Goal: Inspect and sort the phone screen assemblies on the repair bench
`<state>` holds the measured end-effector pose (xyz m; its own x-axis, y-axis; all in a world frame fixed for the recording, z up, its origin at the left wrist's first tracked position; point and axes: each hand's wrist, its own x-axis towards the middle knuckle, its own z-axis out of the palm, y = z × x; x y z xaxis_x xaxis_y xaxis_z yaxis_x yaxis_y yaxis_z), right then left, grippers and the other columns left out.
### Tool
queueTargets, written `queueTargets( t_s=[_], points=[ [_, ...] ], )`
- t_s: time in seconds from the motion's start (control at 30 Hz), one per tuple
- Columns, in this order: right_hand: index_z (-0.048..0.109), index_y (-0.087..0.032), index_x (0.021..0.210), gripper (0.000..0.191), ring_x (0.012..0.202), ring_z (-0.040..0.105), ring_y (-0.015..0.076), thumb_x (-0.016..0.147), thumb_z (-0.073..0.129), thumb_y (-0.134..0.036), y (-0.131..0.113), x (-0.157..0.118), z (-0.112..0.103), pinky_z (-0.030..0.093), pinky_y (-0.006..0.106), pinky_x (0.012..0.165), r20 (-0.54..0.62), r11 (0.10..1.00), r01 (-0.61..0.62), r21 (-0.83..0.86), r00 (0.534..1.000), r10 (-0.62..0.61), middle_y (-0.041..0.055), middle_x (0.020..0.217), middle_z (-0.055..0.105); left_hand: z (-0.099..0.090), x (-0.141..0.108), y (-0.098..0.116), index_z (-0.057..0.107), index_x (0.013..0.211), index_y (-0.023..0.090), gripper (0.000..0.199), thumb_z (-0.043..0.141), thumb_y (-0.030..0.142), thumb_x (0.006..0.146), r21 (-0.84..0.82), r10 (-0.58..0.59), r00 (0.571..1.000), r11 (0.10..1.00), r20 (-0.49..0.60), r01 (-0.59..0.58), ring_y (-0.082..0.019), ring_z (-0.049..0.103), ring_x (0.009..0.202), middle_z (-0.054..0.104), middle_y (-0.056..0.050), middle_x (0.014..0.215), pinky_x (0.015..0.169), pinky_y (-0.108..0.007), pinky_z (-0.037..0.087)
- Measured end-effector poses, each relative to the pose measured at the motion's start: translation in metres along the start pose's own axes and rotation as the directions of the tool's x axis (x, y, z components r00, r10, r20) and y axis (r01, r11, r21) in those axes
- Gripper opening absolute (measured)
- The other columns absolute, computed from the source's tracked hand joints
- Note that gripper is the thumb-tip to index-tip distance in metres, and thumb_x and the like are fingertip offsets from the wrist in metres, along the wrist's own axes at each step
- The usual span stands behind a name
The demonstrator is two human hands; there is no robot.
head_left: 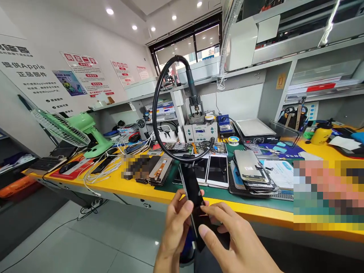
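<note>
Over the floor in front of the bench edge, a black phone (193,191) is held tilted, its glossy dark face toward me. My left hand (178,220) grips its left side, thumb along the edge and fingers reaching behind it. From the right, my right hand (230,231) is closed around the lower part, with fingertips and thumb at its face; some of these fingers are hidden. Just beyond the phone, white-framed phone screens (218,171) lie on a green mat (173,180). A stack of phone screens (250,167) sits to the right.
A black hose (155,110) loops up from the hot-air station (201,131) and arches above the bench. A green fan (88,131) and white cables (106,170) occupy the left. A yellow bottle (321,132) stands at right. Part of the right edge is pixelated.
</note>
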<state>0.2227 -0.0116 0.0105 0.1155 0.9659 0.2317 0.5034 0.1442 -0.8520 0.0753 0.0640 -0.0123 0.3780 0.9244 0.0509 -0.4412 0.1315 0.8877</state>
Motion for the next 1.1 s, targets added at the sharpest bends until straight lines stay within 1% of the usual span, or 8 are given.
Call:
queueTargets(
  t_s=[0.1, 0.3, 0.4, 0.57, 0.73, 0.83, 0.93, 1.1],
  points=[
    [0.067, -0.029, 0.125, 0.047, 0.108, 0.065, 0.0336, 0.084, 0.064, -0.053, -0.001, -0.003, 0.003, 0.054, 0.038, 0.082, 0.011, 1.000, -0.010, -0.010, 1.000, 0.011, 0.0117, 0.128, 0.064, -0.007, -0.003, -0.006, 0.061, 0.123, 0.019, 0.047, 0.069, 0.044, 0.084, -0.100, 0.019, 0.999, 0.995, 0.042, -0.015, -0.034, 0.065, 0.111, 0.065, -0.016, 0.128, 0.095, -0.049, 0.052],
    [0.055, -0.028, 0.138, 0.063, 0.113, 0.060, 0.0316, 0.082, 0.067, -0.054, 0.004, 0.003, 0.009, 0.052, 0.039, 0.088, 0.148, 0.991, -0.136, 0.008, 0.980, 0.134, 0.0083, 0.134, 0.060, -0.006, -0.008, -0.013, 0.062, 0.128, 0.022, 0.053, 0.071, 0.045, 0.081, -0.071, 0.038, 0.998, 0.997, 0.045, -0.035, -0.037, 0.059, 0.121, 0.061, -0.015, 0.135, 0.102, -0.053, 0.047],
    [0.059, -0.027, 0.133, 0.059, 0.107, 0.062, 0.0318, 0.081, 0.069, -0.051, 0.003, 0.005, 0.010, 0.052, 0.041, 0.087, 0.137, 0.987, -0.160, 0.005, 0.978, 0.158, 0.0071, 0.130, 0.064, -0.008, -0.011, -0.015, 0.060, 0.131, 0.023, 0.057, 0.072, 0.046, 0.080, -0.044, 0.028, 0.999, 0.999, 0.029, -0.027, -0.037, 0.058, 0.122, 0.060, -0.015, 0.137, 0.103, -0.054, 0.045],
    [0.065, -0.028, 0.123, 0.049, 0.092, 0.065, 0.0264, 0.078, 0.071, -0.046, -0.001, 0.005, 0.010, 0.053, 0.038, 0.081, 0.099, 0.987, -0.152, 0.056, 0.984, 0.146, 0.0037, 0.113, 0.072, -0.012, -0.012, -0.015, 0.060, 0.132, 0.023, 0.057, 0.072, 0.045, 0.081, -0.065, 0.025, 0.998, 0.998, 0.056, -0.021, -0.038, 0.057, 0.123, 0.058, -0.015, 0.139, 0.103, -0.055, 0.045],
    [0.066, -0.024, 0.125, 0.053, 0.087, 0.065, 0.0251, 0.078, 0.071, -0.048, -0.003, 0.005, 0.009, 0.055, 0.037, 0.077, 0.135, 0.974, -0.204, 0.101, 0.972, 0.190, 0.0056, 0.109, 0.072, -0.009, -0.012, -0.013, 0.060, 0.132, 0.021, 0.054, 0.069, 0.041, 0.084, -0.090, 0.018, 0.998, 0.996, 0.056, -0.013, -0.037, 0.057, 0.124, 0.059, -0.016, 0.138, 0.103, -0.053, 0.046],
    [0.068, -0.025, 0.124, 0.051, 0.091, 0.065, 0.0256, 0.078, 0.073, -0.045, -0.003, 0.006, 0.007, 0.055, 0.035, 0.075, 0.175, 0.947, -0.269, 0.175, 0.955, 0.239, 0.0052, 0.108, 0.072, -0.008, -0.013, -0.015, 0.064, 0.127, 0.018, 0.047, 0.068, 0.039, 0.084, -0.061, -0.001, 1.000, 0.998, -0.007, 0.001, -0.036, 0.061, 0.120, 0.064, -0.016, 0.131, 0.103, -0.051, 0.047],
    [0.071, -0.027, 0.118, 0.037, 0.089, 0.065, 0.0232, 0.082, 0.071, -0.036, -0.003, 0.008, 0.003, 0.055, 0.030, 0.072, 0.234, 0.908, -0.274, 0.318, 0.950, 0.205, 0.0023, 0.101, 0.074, -0.010, -0.014, -0.018, 0.064, 0.125, 0.017, 0.046, 0.068, 0.037, 0.084, -0.058, -0.032, 0.997, 0.998, -0.069, 0.028, -0.034, 0.064, 0.115, 0.067, -0.016, 0.127, 0.101, -0.049, 0.048],
    [0.072, -0.025, 0.116, 0.034, 0.081, 0.066, 0.0181, 0.083, 0.073, -0.037, 0.004, 0.013, -0.008, 0.055, 0.028, 0.072, 0.368, 0.749, -0.379, 0.543, 0.910, 0.193, 0.0030, 0.105, 0.073, -0.014, -0.017, -0.019, 0.064, 0.125, 0.014, 0.051, 0.063, 0.047, 0.086, -0.075, -0.056, 0.996, 0.996, -0.072, 0.051, -0.035, 0.062, 0.117, 0.067, -0.017, 0.125, 0.101, -0.049, 0.047]
  ],
)
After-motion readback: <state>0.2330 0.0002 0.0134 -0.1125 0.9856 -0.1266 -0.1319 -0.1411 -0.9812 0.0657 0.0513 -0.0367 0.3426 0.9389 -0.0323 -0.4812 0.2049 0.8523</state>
